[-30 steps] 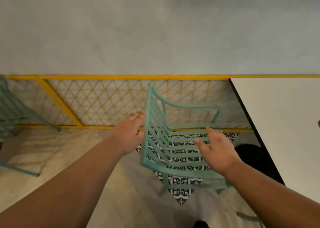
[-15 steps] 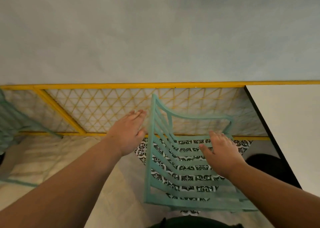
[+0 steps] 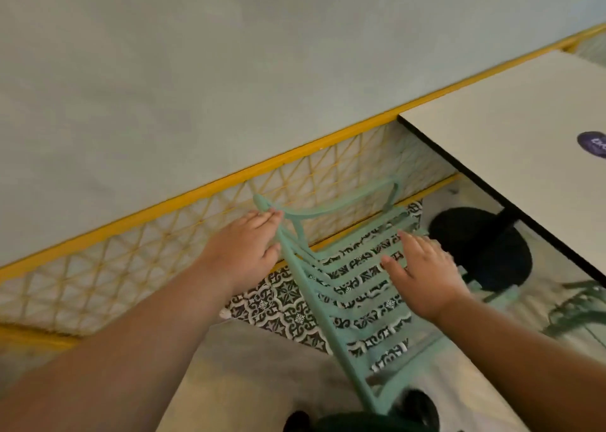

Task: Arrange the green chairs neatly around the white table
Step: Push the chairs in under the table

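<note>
From the head view, the person stands over one green chair (image 3: 344, 287), which sits on the floor just left of the white table (image 3: 511, 143), its slatted seat and back seen from above. The left hand (image 3: 244, 251) lies against the top rail of the chair's back, fingers extended along it and the thumb close to the rail; whether it truly clasps the rail cannot be told. The right hand (image 3: 423, 277) hovers flat and spread over the seat slats, grasping nothing.

The step in hand looks like positioning this chair at the table's left side. The next move probably calls for a firm hold on the back rail and on the seat or armrest, then a slide or short lift toward the table edge, squaring the chair to it.

Around it: a yellow lattice rail (image 3: 196, 221) runs along the wall just behind the chair, leaving little room on that side. The table's black round base (image 3: 482, 251) stands beyond the seat and could block the chair's legs. Another green chair (image 3: 577, 307) shows partly under the table at right. A purple sticker (image 3: 593, 144) lies on the tabletop. Patterned tiles (image 3: 282, 303) show beneath the slats.
</note>
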The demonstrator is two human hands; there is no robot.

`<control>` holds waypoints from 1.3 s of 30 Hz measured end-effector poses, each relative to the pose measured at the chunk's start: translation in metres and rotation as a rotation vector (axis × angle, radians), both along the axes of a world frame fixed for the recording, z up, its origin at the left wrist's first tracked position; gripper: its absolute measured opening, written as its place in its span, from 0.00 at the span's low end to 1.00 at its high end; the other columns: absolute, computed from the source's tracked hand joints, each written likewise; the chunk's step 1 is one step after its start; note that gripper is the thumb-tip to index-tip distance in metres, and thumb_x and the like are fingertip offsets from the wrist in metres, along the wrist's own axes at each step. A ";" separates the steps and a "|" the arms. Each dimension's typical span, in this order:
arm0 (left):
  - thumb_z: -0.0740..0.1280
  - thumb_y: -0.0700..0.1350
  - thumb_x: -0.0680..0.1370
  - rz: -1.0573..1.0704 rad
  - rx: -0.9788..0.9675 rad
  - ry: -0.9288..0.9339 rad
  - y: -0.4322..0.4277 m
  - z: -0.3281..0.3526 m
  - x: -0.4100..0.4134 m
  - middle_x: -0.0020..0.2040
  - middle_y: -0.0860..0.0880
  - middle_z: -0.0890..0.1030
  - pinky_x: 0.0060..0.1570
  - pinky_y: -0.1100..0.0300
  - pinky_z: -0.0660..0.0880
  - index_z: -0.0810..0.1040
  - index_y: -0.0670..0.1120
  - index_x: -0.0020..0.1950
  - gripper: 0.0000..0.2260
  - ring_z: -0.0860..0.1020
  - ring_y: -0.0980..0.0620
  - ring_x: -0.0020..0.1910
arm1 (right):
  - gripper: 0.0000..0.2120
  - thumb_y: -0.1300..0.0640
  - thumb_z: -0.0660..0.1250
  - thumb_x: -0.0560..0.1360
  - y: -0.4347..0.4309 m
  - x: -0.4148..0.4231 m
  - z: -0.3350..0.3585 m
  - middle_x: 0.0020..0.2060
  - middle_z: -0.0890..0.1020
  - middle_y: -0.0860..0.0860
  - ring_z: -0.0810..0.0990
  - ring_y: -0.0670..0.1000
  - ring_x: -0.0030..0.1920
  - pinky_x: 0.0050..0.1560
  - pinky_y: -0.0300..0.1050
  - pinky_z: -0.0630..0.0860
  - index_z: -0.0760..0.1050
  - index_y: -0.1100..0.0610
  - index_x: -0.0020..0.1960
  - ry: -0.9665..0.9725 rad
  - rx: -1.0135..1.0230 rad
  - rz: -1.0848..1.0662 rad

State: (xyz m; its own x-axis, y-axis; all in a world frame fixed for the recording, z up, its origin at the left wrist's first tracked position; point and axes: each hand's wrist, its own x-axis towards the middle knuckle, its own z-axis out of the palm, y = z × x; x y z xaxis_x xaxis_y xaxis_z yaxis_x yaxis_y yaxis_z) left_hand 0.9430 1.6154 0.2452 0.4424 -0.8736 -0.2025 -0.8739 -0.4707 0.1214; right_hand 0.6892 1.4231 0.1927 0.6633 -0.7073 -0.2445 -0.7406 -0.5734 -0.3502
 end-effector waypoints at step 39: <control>0.54 0.59 0.83 -0.876 0.026 -0.023 -0.109 -0.102 0.124 0.71 0.50 0.76 0.69 0.47 0.66 0.72 0.51 0.75 0.24 0.69 0.48 0.73 | 0.33 0.32 0.47 0.80 0.192 0.088 -0.058 0.74 0.73 0.51 0.61 0.57 0.78 0.78 0.57 0.60 0.68 0.50 0.75 0.131 0.062 -0.894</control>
State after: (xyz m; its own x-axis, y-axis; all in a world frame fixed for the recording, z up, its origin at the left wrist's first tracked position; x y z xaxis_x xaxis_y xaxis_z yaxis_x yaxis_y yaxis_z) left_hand 1.0672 1.5061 0.1433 -0.3812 -0.8963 -0.2264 -0.9245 0.3684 0.0980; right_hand 0.7772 1.6152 0.1345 -0.1634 -0.9282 -0.3342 -0.9368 0.2522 -0.2424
